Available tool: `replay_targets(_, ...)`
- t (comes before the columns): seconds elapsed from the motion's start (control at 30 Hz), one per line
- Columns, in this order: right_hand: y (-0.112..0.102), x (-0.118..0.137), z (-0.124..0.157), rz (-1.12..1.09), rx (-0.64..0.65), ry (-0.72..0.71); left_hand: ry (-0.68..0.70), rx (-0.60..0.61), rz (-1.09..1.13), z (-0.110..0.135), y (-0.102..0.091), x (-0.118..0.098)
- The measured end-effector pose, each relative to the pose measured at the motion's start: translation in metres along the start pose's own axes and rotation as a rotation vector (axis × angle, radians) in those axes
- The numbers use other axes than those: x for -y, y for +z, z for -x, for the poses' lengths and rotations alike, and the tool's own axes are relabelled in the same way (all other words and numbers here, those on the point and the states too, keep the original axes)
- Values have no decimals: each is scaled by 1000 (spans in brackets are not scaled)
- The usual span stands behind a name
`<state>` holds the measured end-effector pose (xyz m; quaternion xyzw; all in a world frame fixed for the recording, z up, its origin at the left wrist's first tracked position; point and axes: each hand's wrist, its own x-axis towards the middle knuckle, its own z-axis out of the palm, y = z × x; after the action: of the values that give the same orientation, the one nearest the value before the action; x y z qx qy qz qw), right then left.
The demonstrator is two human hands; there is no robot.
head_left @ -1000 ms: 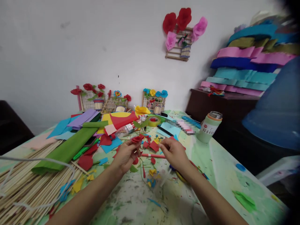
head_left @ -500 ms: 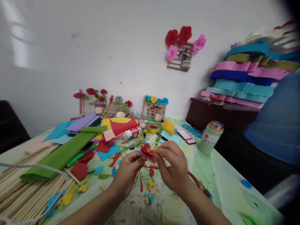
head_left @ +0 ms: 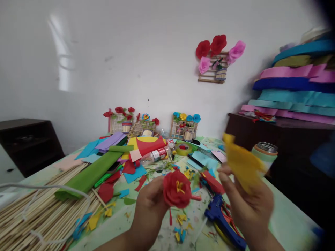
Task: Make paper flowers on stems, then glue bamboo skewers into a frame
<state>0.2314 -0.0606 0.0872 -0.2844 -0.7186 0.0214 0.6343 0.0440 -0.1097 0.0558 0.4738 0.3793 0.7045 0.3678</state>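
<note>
A red paper flower (head_left: 172, 193) with yellow strips at its centre faces me, and my left hand (head_left: 150, 205) is closed on it from behind. My right hand (head_left: 251, 200) pinches a piece of yellow paper (head_left: 242, 162) and holds it raised to the right of the flower; the paper is slightly blurred. Below and left of my right hand lies a blue hot glue gun (head_left: 222, 218). A folded red piece (head_left: 213, 181) sits just above the glue gun. Yellow and blue paper scraps (head_left: 180, 219) are scattered under the flower.
Bamboo sticks (head_left: 39, 209) and a green paper roll (head_left: 91, 170) cover the left side. A plastic bottle (head_left: 157, 155), a roll of tape (head_left: 183, 149) and a black-edged blue sheet (head_left: 202, 159) lie behind my hands. A green jar (head_left: 264, 153) stands at the right edge.
My right hand has left the flower, moved right and now holds the yellow paper. My left hand has turned the flower face-on. The view has swung left; the glue gun has come into sight.
</note>
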Motion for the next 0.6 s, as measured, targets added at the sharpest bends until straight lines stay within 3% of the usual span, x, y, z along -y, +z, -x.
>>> replay_targets(0.1, 15, 0, -2, -49, 181, 78, -360, 18, 280, -5, 8, 18)
replay_targets(0.2, 28, -1, 0, -61, 293, 109, -523, 43, 430, -8, 11, 33)
replay_targets(0.6, 44, -2, 11, 73, 453, 126, -526, -48, 545, -13, 9, 41)
